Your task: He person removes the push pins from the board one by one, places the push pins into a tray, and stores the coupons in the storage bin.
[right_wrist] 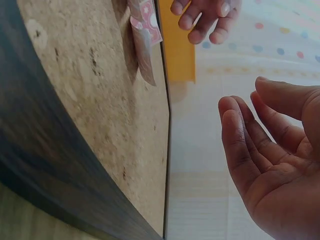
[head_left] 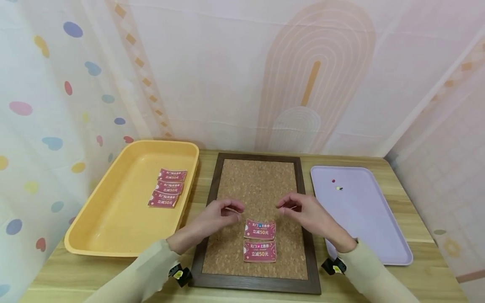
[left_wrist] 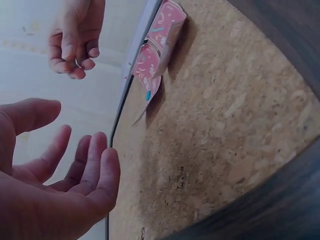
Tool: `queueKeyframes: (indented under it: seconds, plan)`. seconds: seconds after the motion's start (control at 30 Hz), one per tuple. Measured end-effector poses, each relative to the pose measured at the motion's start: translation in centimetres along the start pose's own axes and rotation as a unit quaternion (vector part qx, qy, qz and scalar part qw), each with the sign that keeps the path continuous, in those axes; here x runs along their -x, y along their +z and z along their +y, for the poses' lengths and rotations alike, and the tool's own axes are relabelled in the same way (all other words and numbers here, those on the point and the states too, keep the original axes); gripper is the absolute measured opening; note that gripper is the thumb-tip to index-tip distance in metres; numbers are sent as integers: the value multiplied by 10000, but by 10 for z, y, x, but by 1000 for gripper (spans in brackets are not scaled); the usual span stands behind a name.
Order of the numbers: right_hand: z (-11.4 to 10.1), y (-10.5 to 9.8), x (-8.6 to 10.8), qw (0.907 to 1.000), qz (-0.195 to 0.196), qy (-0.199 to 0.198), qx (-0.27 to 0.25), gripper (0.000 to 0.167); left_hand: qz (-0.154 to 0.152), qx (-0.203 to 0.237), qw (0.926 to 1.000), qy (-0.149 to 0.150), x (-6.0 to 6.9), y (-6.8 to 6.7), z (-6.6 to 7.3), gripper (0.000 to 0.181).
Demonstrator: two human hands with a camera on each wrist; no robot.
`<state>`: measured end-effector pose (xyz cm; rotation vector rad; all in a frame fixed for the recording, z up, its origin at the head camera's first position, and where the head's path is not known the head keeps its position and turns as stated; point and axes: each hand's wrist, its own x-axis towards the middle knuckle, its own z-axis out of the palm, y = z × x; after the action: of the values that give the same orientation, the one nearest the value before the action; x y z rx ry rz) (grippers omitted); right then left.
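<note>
Two pink paper coupons lie one above the other on a framed cork board (head_left: 261,181). A blue pushpin (head_left: 259,225) sits in the upper coupon (head_left: 265,232), and a pink pushpin (head_left: 259,246) in the lower coupon (head_left: 267,255). Over the board's left side hovers my left hand (head_left: 215,216), its fingers loosely bent with nothing in them. My right hand (head_left: 308,213) is held above the board's right edge, likewise holding nothing. Both wrist views show a gap between thumb and fingers. In the left wrist view, the coupons' (left_wrist: 148,62) edges curl up off the cork.
On the left stands a yellow tray (head_left: 113,210) with three more coupons (head_left: 166,187) overlapping inside. A lilac tray (head_left: 363,210) on the right holds a red pushpin (head_left: 333,181) and a pale one (head_left: 338,188). A patterned curtain (head_left: 212,75) hangs behind the wooden table.
</note>
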<state>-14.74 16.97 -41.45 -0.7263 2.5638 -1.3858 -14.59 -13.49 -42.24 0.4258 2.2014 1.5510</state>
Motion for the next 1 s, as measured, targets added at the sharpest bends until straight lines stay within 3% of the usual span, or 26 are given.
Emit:
queueKeyframes:
  seconds: [0.3,0.47,0.73,1.0]
  plan:
    - [0,14,-6,9998,-205,-46,18,12,-406,-11,9991,-101,-4,9,-4,38]
    - [0,22,-10,9992,-387,-27,-49,13,-384,-69,9990,-215,-7,11,-4,40]
    - [4,38,-16,9975,-696,-104,85,12,-399,-312,9986,-153,-15,10,-3,41]
    - [3,41,-23,9954,-939,40,200,11,-339,-381,9982,-318,-24,11,-6,46]
